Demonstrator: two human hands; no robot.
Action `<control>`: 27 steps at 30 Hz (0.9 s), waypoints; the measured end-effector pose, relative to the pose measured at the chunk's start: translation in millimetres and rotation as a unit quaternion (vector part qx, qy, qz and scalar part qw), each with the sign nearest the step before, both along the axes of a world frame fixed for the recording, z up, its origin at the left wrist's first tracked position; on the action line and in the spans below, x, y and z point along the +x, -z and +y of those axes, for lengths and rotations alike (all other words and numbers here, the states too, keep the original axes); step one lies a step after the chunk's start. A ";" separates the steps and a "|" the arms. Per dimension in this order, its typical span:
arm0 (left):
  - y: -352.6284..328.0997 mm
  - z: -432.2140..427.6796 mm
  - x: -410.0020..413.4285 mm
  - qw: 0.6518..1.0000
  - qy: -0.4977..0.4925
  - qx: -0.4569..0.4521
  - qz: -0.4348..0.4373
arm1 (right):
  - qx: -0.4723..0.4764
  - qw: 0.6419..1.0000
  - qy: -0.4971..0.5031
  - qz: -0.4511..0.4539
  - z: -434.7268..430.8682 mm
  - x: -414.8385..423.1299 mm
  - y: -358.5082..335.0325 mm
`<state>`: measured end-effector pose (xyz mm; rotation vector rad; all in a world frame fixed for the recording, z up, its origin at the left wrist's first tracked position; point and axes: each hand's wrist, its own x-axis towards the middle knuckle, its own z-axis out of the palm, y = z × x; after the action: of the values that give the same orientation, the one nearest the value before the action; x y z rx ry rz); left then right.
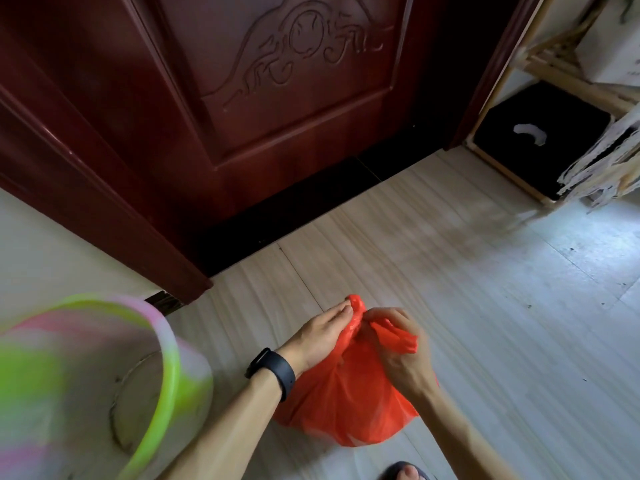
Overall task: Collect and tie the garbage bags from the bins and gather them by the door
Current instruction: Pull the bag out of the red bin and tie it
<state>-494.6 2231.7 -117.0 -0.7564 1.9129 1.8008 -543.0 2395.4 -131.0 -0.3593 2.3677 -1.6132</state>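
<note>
A red garbage bag [346,407] sits on the pale wood-look floor [485,289], directly under both hands and partly covered by the forearms. The left hand [320,336] pinches one twisted ear of the bag's mouth, with its fingertips [346,308] pressed together around the red plastic at the top. The right hand [398,355] is curled tight around the other ear, a flat red strip that sticks out past its knuckles to the right. The two hands meet above the bag, nearly touching, with the gathered plastic between them. A black wristband [273,370] circles the left wrist.

Ahead of the hands stands a dark red door [277,98] with a carved panel, its lower edge meeting a black threshold strip [311,199]. To the left of the left forearm, close beside it, is a bin [104,375] with a green and pink rim, blurred; its pale inside shows. Ahead and well to the right of the right hand is a light wooden shelf unit [554,64] holding a black box [540,133] at floor level. Below the right forearm, at the bottom edge of the view, the toe of a dark slipper [403,471] rests on the floor.
</note>
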 end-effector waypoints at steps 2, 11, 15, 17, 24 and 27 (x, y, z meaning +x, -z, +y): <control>1.9 6.2 1.4 0.999 0.010 -0.029 0.021 | -0.027 0.999 0.001 -0.017 -2.2 3.1 -3.8; -5.5 29.0 7.9 0.965 -0.248 0.005 0.081 | -0.039 0.989 -0.017 -0.143 -10.0 13.0 -18.1; -12.1 41.4 10.0 0.945 -0.310 -0.001 0.101 | -0.058 0.979 0.017 -0.195 -15.9 18.2 -19.6; -11.0 44.9 9.2 0.942 -0.320 0.015 0.104 | -0.061 0.975 0.014 -0.214 -16.7 21.2 -22.7; -15.5 54.2 13.4 0.891 -0.436 -0.101 0.077 | -0.077 0.973 0.027 -0.218 -18.2 31.3 -33.3; 3.9 44.7 11.7 0.874 -0.479 -0.065 0.052 | -0.078 0.961 0.063 -0.256 -17.3 40.1 -37.4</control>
<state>-482.9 2276.4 -120.9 -1.9493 1.8646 2.2533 -502.9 2378.1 -93.6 0.1732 1.9097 -1.6991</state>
